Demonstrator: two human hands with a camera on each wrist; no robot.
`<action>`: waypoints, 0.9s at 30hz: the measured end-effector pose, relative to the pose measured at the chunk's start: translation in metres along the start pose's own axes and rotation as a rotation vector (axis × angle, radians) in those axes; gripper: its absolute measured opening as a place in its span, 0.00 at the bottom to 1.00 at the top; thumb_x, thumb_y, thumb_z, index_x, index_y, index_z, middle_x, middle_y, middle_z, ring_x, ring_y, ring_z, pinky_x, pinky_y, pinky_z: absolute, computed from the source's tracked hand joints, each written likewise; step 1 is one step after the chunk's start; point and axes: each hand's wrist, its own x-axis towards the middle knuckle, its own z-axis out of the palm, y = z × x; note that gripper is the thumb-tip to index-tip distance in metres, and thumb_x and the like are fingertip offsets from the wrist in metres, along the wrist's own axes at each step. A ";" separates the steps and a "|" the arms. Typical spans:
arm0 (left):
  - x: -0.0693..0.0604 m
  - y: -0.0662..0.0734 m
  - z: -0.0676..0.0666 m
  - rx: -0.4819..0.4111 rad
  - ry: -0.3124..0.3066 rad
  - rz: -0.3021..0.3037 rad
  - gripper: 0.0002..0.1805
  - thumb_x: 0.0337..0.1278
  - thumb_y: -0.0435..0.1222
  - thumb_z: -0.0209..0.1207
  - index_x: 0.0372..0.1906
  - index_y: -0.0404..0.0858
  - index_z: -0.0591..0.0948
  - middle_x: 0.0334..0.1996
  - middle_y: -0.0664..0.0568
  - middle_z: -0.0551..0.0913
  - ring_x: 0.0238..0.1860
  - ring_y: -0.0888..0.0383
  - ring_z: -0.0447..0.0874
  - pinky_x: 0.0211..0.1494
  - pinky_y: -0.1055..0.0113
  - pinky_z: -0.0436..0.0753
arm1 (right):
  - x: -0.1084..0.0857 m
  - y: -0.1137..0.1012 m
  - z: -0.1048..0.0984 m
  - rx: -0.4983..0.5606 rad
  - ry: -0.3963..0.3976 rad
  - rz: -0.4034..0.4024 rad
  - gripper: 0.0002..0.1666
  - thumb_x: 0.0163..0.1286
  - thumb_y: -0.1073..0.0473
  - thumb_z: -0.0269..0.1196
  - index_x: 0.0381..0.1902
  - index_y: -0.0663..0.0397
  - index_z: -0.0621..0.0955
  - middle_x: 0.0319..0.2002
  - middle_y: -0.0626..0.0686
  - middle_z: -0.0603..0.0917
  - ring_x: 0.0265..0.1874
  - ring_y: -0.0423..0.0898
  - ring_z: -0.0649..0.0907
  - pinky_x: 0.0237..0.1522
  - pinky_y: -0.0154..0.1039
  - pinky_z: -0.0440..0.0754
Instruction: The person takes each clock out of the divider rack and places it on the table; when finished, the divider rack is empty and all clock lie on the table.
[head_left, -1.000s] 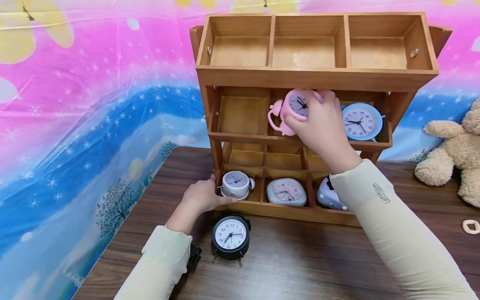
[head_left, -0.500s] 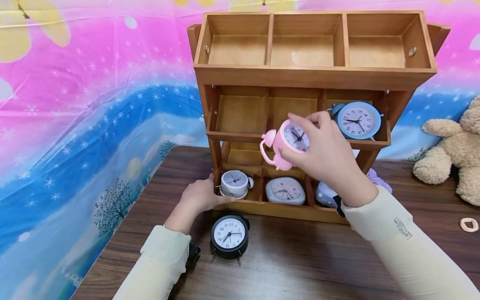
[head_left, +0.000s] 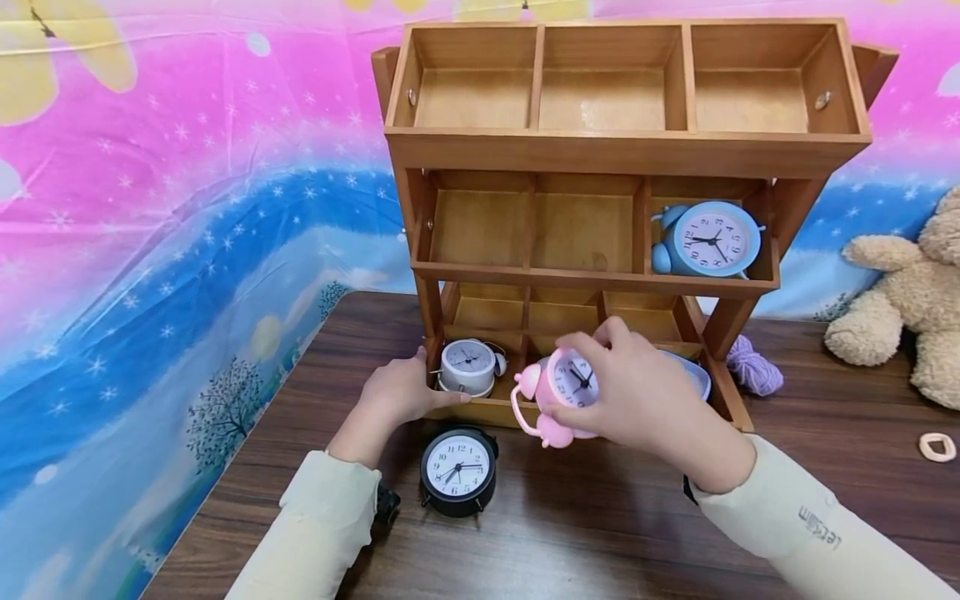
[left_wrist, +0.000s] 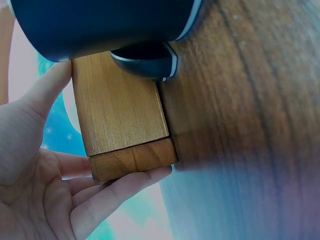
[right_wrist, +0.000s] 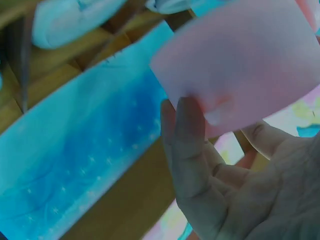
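Note:
In the head view my right hand (head_left: 641, 404) holds a pink twin-bell alarm clock (head_left: 573, 383) by its sides, tilted, in front of the shelf's bottom row. The right wrist view shows the fingers against the clock's smooth pink body (right_wrist: 240, 65). My left hand (head_left: 393, 392) grips the lower left corner of the wooden shelf (head_left: 630, 148), thumb along the front and fingers round the edge (left_wrist: 130, 160). A white alarm clock (head_left: 468, 367) sits in the bottom left compartment beside that thumb. Just in front, a black alarm clock (head_left: 459, 471) stands on the table.
A blue alarm clock (head_left: 716, 240) lies sideways in the middle row's right compartment. My right hand mostly hides the other bottom-row clocks. Purple yarn (head_left: 753, 367), a teddy bear (head_left: 900, 300) and a small pale ring (head_left: 937, 447) are on the right of the dark wooden table (head_left: 570, 542).
My right hand has lifted the pink alarm clock out of the middle row's centre compartment and brought it down and forward. The left hand stays on the shelf corner.

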 end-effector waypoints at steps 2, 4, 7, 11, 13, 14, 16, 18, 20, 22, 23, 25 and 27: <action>0.000 0.000 0.000 0.001 -0.002 0.000 0.61 0.49 0.67 0.64 0.76 0.28 0.57 0.61 0.31 0.76 0.57 0.37 0.79 0.58 0.46 0.77 | -0.005 0.001 0.007 -0.020 -0.019 -0.017 0.44 0.50 0.25 0.69 0.59 0.41 0.79 0.43 0.57 0.75 0.30 0.50 0.77 0.22 0.40 0.73; -0.001 0.001 0.000 0.005 -0.002 0.001 0.61 0.49 0.67 0.64 0.76 0.28 0.57 0.60 0.31 0.77 0.57 0.37 0.79 0.58 0.46 0.77 | -0.009 0.002 0.013 -0.030 -0.031 -0.030 0.43 0.49 0.26 0.70 0.58 0.41 0.80 0.42 0.56 0.76 0.28 0.49 0.76 0.21 0.40 0.72; -0.001 0.001 0.000 0.004 0.001 0.003 0.61 0.49 0.67 0.64 0.76 0.28 0.57 0.59 0.31 0.78 0.56 0.37 0.79 0.58 0.46 0.77 | -0.015 0.002 0.021 -0.034 -0.046 -0.050 0.42 0.48 0.26 0.71 0.56 0.42 0.81 0.41 0.56 0.76 0.26 0.47 0.76 0.21 0.41 0.72; -0.001 0.000 0.000 -0.001 0.011 0.010 0.62 0.48 0.67 0.64 0.76 0.28 0.57 0.57 0.31 0.79 0.55 0.37 0.81 0.56 0.46 0.78 | -0.021 0.001 0.030 -0.042 -0.074 -0.069 0.43 0.46 0.25 0.72 0.55 0.41 0.80 0.43 0.56 0.75 0.29 0.48 0.77 0.22 0.43 0.74; -0.001 0.000 0.001 -0.002 0.014 0.014 0.62 0.48 0.67 0.64 0.76 0.28 0.57 0.56 0.31 0.80 0.54 0.38 0.81 0.56 0.46 0.78 | -0.024 0.000 0.034 -0.049 -0.084 -0.075 0.44 0.45 0.24 0.71 0.54 0.40 0.80 0.44 0.56 0.75 0.32 0.49 0.78 0.24 0.44 0.76; -0.001 0.000 0.001 -0.002 0.014 0.017 0.62 0.48 0.67 0.64 0.76 0.28 0.57 0.56 0.31 0.80 0.54 0.38 0.81 0.56 0.46 0.78 | -0.025 0.000 0.036 -0.051 -0.089 -0.075 0.44 0.45 0.23 0.71 0.54 0.40 0.80 0.45 0.56 0.76 0.33 0.49 0.79 0.25 0.45 0.78; -0.001 0.000 0.001 -0.003 0.012 0.018 0.62 0.48 0.67 0.64 0.76 0.28 0.57 0.56 0.31 0.80 0.54 0.38 0.81 0.56 0.46 0.78 | -0.027 0.000 0.040 -0.053 -0.104 -0.074 0.44 0.44 0.22 0.71 0.54 0.40 0.80 0.46 0.56 0.75 0.35 0.50 0.79 0.27 0.45 0.79; -0.001 0.000 0.001 -0.003 0.011 0.018 0.62 0.48 0.67 0.64 0.76 0.28 0.57 0.56 0.31 0.80 0.54 0.37 0.81 0.56 0.46 0.78 | -0.028 0.000 0.043 -0.059 -0.120 -0.074 0.45 0.44 0.22 0.71 0.55 0.40 0.80 0.45 0.56 0.75 0.36 0.49 0.79 0.27 0.45 0.79; -0.001 0.000 0.001 -0.004 0.011 0.017 0.62 0.48 0.67 0.64 0.76 0.28 0.57 0.57 0.31 0.79 0.55 0.37 0.80 0.57 0.46 0.77 | -0.030 0.001 0.046 -0.067 -0.133 -0.075 0.46 0.45 0.22 0.70 0.55 0.41 0.80 0.44 0.55 0.75 0.35 0.49 0.78 0.26 0.45 0.79; 0.000 -0.001 0.001 -0.005 0.012 0.017 0.62 0.48 0.67 0.64 0.75 0.27 0.57 0.58 0.30 0.78 0.56 0.37 0.80 0.57 0.46 0.77 | -0.031 0.001 0.049 -0.071 -0.143 -0.077 0.46 0.45 0.22 0.70 0.56 0.42 0.79 0.42 0.54 0.74 0.35 0.48 0.77 0.25 0.44 0.78; 0.000 -0.001 0.001 -0.003 0.013 0.017 0.62 0.48 0.67 0.64 0.75 0.27 0.57 0.58 0.30 0.78 0.56 0.37 0.80 0.57 0.46 0.77 | -0.032 0.001 0.051 -0.076 -0.143 -0.077 0.46 0.45 0.22 0.70 0.56 0.42 0.79 0.41 0.54 0.74 0.34 0.48 0.77 0.25 0.44 0.78; 0.000 -0.002 0.001 -0.002 0.015 0.019 0.62 0.48 0.67 0.64 0.75 0.27 0.57 0.58 0.30 0.78 0.56 0.36 0.80 0.57 0.45 0.77 | -0.033 0.001 0.054 -0.080 -0.141 -0.076 0.47 0.45 0.23 0.71 0.57 0.43 0.79 0.40 0.54 0.74 0.33 0.48 0.77 0.25 0.44 0.77; 0.001 -0.002 0.001 0.000 0.018 0.023 0.62 0.48 0.67 0.64 0.75 0.27 0.57 0.57 0.30 0.79 0.55 0.36 0.80 0.57 0.45 0.77 | -0.034 0.002 0.057 -0.082 -0.137 -0.077 0.47 0.44 0.23 0.71 0.57 0.44 0.79 0.40 0.54 0.74 0.33 0.48 0.76 0.24 0.44 0.77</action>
